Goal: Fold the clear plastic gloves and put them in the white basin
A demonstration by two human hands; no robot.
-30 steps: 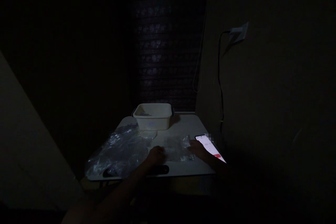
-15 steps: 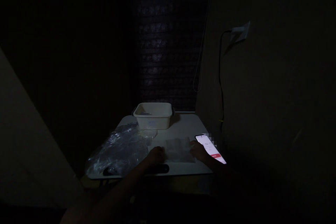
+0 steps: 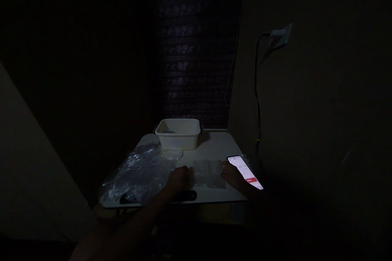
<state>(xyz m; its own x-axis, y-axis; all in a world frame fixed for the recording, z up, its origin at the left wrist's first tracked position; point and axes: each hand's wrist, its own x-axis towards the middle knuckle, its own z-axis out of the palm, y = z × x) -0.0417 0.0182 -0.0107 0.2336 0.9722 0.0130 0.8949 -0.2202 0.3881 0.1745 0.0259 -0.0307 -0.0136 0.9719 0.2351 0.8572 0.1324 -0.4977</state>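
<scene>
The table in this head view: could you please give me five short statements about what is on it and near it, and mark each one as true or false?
1. The white bin stands toward the far end of the table. True.
2. The phone has a dark screen. False: its screen is lit.
3. The large crumpled clear plastic lies on the left side of the table. True.
4. The small clear plastic piece is inside the white bin. False: it is on the table, between the left hand and the right hand.
5. A dark cable hangs down from the wall outlet. True.
</scene>
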